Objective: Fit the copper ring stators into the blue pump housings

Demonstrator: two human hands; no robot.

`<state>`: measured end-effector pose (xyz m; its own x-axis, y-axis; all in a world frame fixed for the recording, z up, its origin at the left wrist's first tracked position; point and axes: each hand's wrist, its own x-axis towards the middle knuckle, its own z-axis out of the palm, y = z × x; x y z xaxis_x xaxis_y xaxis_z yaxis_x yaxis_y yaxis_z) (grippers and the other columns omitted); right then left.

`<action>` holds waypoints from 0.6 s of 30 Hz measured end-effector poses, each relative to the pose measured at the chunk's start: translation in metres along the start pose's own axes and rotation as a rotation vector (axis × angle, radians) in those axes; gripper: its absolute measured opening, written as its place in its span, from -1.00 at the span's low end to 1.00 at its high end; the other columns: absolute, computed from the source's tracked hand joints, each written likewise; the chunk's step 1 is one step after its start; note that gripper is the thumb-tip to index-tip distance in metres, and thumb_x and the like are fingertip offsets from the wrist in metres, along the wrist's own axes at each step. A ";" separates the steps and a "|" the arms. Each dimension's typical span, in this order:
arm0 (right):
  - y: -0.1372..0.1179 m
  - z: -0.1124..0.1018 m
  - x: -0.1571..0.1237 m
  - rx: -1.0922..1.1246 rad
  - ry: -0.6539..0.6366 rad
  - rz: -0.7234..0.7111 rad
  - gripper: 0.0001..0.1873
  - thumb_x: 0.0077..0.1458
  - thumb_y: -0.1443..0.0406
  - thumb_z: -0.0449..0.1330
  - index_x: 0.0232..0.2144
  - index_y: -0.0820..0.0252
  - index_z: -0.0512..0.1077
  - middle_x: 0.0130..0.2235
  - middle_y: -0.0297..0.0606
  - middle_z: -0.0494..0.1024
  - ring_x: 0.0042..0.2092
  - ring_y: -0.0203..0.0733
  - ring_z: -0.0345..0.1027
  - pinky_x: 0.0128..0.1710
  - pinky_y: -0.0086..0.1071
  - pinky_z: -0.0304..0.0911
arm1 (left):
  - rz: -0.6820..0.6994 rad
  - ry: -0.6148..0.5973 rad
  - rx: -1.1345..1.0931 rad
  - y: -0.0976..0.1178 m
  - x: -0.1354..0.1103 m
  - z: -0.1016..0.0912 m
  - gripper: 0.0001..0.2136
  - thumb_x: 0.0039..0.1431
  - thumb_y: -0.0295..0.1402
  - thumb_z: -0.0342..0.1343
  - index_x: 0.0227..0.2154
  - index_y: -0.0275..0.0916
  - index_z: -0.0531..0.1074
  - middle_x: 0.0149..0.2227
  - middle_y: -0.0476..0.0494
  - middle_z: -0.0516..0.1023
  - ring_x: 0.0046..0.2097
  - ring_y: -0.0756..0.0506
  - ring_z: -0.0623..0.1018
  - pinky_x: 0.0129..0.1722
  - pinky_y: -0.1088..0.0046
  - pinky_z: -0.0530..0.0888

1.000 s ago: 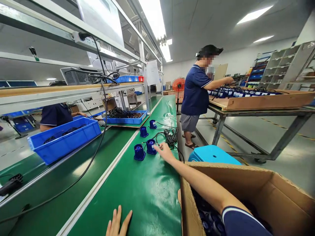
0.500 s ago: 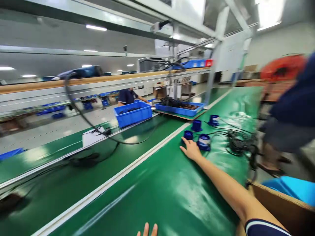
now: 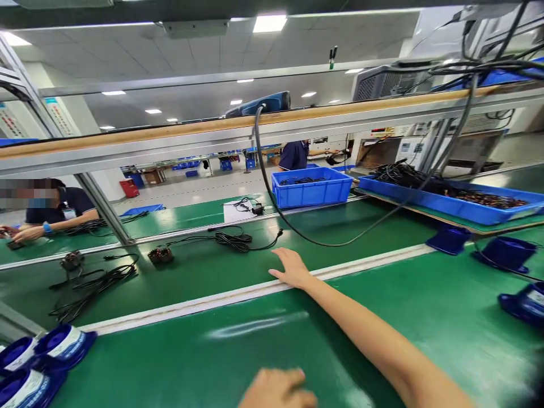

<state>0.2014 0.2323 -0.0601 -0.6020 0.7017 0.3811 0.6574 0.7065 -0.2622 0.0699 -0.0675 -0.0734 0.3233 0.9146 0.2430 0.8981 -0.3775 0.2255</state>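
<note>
My right hand (image 3: 291, 270) lies flat and open on the white divider strip (image 3: 204, 302) between the two green belts (image 3: 425, 306), with nothing in it. My left hand (image 3: 277, 390) shows at the bottom edge, low over the near belt; it is blurred and its fingers are unclear. Three blue round parts (image 3: 63, 345) sit on the near belt at lower left. More blue parts (image 3: 505, 252) stand at the right, well away from both hands. A coiled black cable (image 3: 233, 240) lies on the far belt just beyond my right hand.
A blue bin (image 3: 312, 187) and a long blue tray of cables (image 3: 450, 203) stand at the back right. A thick black cable (image 3: 272, 192) hangs from the overhead shelf (image 3: 170, 139). Small coils (image 3: 160, 255) and loose cables lie at left. One person (image 3: 51, 212) works at the far left, another (image 3: 297, 154) beyond.
The view has swung left along the line. My right hand left the blue parts and now rests on the divider strip. My left hand shows more at the bottom edge.
</note>
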 end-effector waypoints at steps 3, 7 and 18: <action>-0.038 0.023 0.053 0.016 -0.094 -0.039 -0.14 0.15 -0.06 0.24 0.36 0.18 0.15 0.38 -0.08 0.20 0.41 0.04 -0.01 0.39 -0.06 -0.06 | -0.281 0.078 0.073 -0.107 0.022 -0.057 -0.52 0.25 -0.04 0.17 0.19 -0.04 0.37 0.27 -0.18 0.39 0.29 -0.28 0.39 0.27 0.07 0.41; -0.059 0.046 0.109 0.002 -0.180 -0.009 0.03 0.09 -0.13 0.26 0.42 0.21 0.03 0.45 -0.03 0.02 0.47 0.12 -0.22 0.41 0.04 -0.18 | -0.779 0.204 0.203 -0.259 0.041 -0.124 -0.42 0.33 -0.08 0.08 0.25 -0.40 0.23 0.32 -0.53 0.18 0.26 -0.40 0.37 0.22 -0.06 0.41; -0.050 0.079 0.183 -0.083 -0.376 0.116 0.23 0.07 -0.32 0.10 0.46 0.29 -0.24 0.42 0.14 0.04 0.41 0.30 -0.10 0.34 0.08 -0.11 | -0.988 0.019 0.285 -0.437 0.083 -0.130 -0.47 0.36 -0.01 0.07 0.22 -0.24 0.27 0.27 -0.35 0.27 0.21 -0.31 0.39 0.16 -0.07 0.43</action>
<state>0.0224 0.3321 -0.0477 -0.6351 0.7724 -0.0024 0.7561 0.6211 -0.2061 -0.3347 0.1544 -0.0292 -0.6009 0.7946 0.0864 0.7988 0.5931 0.1011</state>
